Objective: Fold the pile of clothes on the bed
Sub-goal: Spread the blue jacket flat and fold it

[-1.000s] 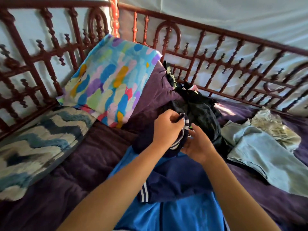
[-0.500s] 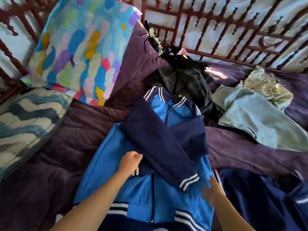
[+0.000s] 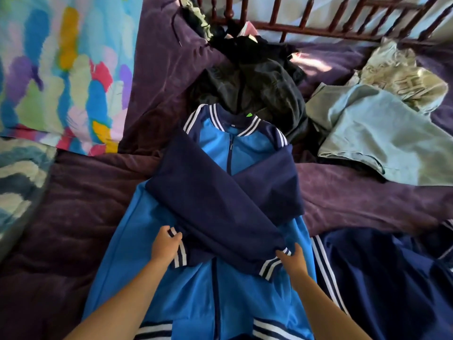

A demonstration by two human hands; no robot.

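Early in the job: bright blue zip-up track jacket with navy sleeves [image 3: 147, 229] spread flat at centre, sleeves crossed, body not yet folded. Waiting unfolded: crumpled dark garments [image 3: 257, 82] at 12 o'clock, pale blue cloth [image 3: 380, 133] at 2 o'clock, navy striped garment [image 3: 380, 278] at 4 o'clock. Pinching one white-striped cuff [image 3: 180, 251] with curled left hand [image 3: 165, 247] at 7 o'clock; gripping the other cuff [image 3: 269, 266] with right hand [image 3: 293, 262] at 5 o'clock.

The bed's purple quilt [image 3: 85, 204] carries a blue jacket [image 3: 196, 290] lying flat, front up, its 2 navy sleeves crossed over the chest. Just beyond the jacket's collar sits a dark crumpled heap of clothes [image 3: 257, 87]. Right of the collar lies a pale blue-grey garment [image 3: 380, 138], with a cream printed garment [image 3: 402, 79] beyond it. A navy striped garment [image 3: 380, 278] lies against the jacket's right side. Left of the jacket are a multicoloured pillow [image 3: 61, 69] and a zigzag cushion [image 3: 19, 180].
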